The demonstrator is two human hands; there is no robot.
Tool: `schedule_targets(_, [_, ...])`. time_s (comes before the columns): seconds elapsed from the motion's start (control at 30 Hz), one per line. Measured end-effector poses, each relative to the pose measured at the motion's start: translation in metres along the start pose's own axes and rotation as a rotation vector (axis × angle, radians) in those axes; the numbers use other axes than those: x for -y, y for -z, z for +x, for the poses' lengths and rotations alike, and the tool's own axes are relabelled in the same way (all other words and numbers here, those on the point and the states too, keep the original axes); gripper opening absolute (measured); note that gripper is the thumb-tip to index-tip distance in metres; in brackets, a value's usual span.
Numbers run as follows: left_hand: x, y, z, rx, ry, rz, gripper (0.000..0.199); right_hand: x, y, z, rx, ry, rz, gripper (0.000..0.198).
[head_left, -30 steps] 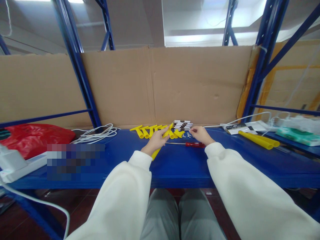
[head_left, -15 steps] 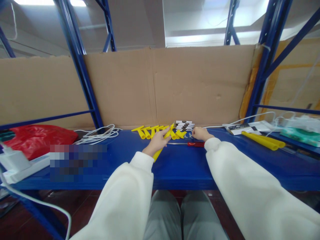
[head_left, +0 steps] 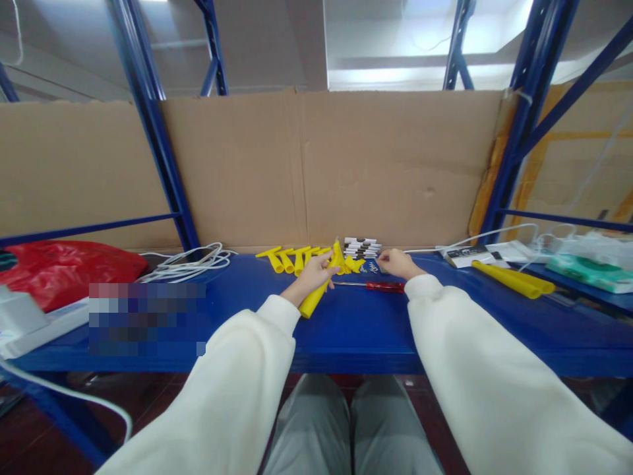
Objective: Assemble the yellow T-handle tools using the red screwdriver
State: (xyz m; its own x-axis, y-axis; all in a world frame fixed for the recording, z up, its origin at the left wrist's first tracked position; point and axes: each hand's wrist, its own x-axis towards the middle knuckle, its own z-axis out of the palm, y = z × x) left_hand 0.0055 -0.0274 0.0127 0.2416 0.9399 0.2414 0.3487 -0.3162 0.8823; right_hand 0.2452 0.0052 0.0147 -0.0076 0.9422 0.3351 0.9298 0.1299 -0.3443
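Note:
My left hand (head_left: 312,274) is closed around a yellow plastic piece with a tapered, hollow handle (head_left: 312,305), its wide end pointing down toward me. Fingertips pinched together, my right hand (head_left: 397,262) is beside a small heap of tiny pale pieces (head_left: 368,268); anything between those fingers is too small to make out. Several yellow T-shaped pieces (head_left: 275,258) lie in a row behind my left hand. Small loose yellow parts (head_left: 355,264) sit between the hands, in front of a stack of white-and-dark strips (head_left: 361,247). A red-handled screwdriver (head_left: 384,287) lies nearer to me.
Two yellow tapered tubes (head_left: 514,280) and a green-and-white packet (head_left: 588,272) lie on the right. Coiled white cable (head_left: 198,264), a red plastic bag (head_left: 74,267) and a white power strip (head_left: 49,326) are on the left. A cardboard panel (head_left: 386,165) stands behind the blue shelf.
The yellow piece in my left hand has turned, and its wide end now shows more. My right hand stays by the tiny pieces. The whole view has shifted slightly.

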Motion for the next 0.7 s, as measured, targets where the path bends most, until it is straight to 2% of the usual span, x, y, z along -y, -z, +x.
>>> schedule_targets(0.07, [-0.007, -0.007, 0.006, 0.023, 0.074, -0.14, 0.066, -0.001, -0.003, 0.002, -0.024, 0.011, 0.191, 0.021])
schedule_targets(0.13, [-0.016, -0.016, 0.013, 0.063, 0.124, -0.303, 0.054, 0.0, -0.007, 0.004, -0.064, -0.011, 0.425, 0.02])
schedule_targets(0.23, [-0.029, -0.032, 0.024, 0.155, 0.191, -0.477, 0.036, 0.004, -0.011, 0.005, -0.083, -0.129, 0.809, 0.014])
schedule_targets(0.3, [-0.034, -0.042, 0.032, 0.213, 0.27, -0.526, 0.03, 0.006, -0.012, 0.005, -0.001, -0.206, 1.056, 0.01])
schedule_targets(0.37, [-0.036, -0.051, 0.04, 0.22, 0.337, -0.563, 0.026, 0.005, -0.011, 0.004, 0.102, -0.256, 1.246, 0.008])
schedule_targets(0.43, [-0.036, -0.058, 0.047, 0.236, 0.366, -0.597, 0.026, 0.004, -0.008, 0.003, 0.133, -0.307, 1.356, 0.011])
schedule_targets(0.5, [-0.036, -0.061, 0.051, 0.247, 0.369, -0.624, 0.025, 0.003, -0.007, 0.003, 0.104, -0.369, 1.409, 0.016])
schedule_targets(0.7, [-0.034, -0.059, 0.052, 0.284, 0.422, -0.629, 0.027, 0.003, -0.009, 0.004, 0.12, -0.453, 1.434, 0.017])
